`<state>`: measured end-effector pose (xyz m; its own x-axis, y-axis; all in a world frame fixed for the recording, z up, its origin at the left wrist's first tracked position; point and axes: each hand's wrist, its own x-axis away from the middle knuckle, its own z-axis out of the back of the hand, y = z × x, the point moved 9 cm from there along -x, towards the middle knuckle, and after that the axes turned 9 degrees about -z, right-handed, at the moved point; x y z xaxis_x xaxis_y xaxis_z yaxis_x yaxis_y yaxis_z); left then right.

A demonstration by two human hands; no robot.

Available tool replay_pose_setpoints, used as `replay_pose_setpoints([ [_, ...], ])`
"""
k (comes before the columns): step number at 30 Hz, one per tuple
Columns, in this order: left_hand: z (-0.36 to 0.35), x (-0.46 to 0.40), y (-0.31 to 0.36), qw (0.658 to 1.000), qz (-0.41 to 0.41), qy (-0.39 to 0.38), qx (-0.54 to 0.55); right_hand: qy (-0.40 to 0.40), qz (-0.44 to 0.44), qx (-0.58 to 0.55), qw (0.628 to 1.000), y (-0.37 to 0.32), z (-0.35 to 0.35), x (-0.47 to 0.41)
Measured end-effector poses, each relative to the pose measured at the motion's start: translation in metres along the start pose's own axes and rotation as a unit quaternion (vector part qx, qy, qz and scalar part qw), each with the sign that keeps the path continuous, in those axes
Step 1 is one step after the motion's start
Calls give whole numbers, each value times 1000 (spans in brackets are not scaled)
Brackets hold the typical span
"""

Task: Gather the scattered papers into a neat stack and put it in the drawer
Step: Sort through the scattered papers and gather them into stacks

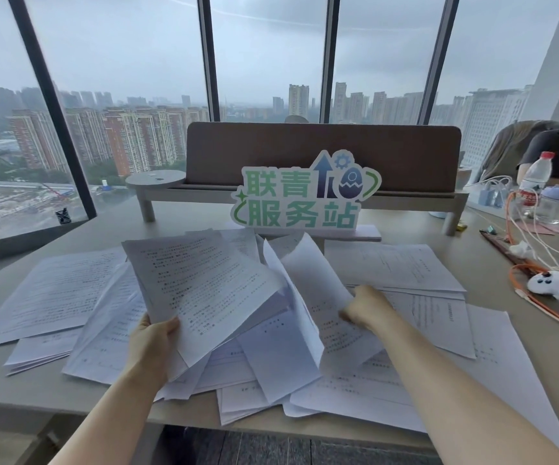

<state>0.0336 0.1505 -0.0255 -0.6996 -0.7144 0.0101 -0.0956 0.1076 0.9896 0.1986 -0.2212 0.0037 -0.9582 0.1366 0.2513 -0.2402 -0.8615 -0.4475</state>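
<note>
My left hand (152,340) has a firm grip on a sheaf of papers (201,290), thumb across the printed top sheet and fingers hidden beneath, and the sheaf is lifted off the table (492,263) with its far corner tilted up toward the green-lettered sign (301,193). The sheets in it are white, covered in lines of small black print, and their edges fan out unevenly rather than lining up. My right hand (367,308), on the right of that sheaf, is curled with a tight grip on the edge of a curling sheet (311,273) that bends upward and shows its blank back. Around both hands, on my side of the sign, the scattered papers (53,297) lie overlapped at many angles, some in thin piles left of the sign, some hanging past the table's near edge. Right of the sign are cables, a white controller (553,286) and a water bottle (536,179).
</note>
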Motion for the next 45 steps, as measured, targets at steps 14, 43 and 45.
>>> replay_pose_setpoints([
  [14, -7, 6, 6, 999, -9, -27, -22, 275, 103, -349, 890, -6, 130, 36],
  [43, -21, 19, 19, 995, -28, -91, -38, 22, 77, -409, 909, -59, -17, 25],
  [45, -22, 19, 19, 994, -28, -100, -33, -2, 82, -381, 921, -65, -29, 29],
])
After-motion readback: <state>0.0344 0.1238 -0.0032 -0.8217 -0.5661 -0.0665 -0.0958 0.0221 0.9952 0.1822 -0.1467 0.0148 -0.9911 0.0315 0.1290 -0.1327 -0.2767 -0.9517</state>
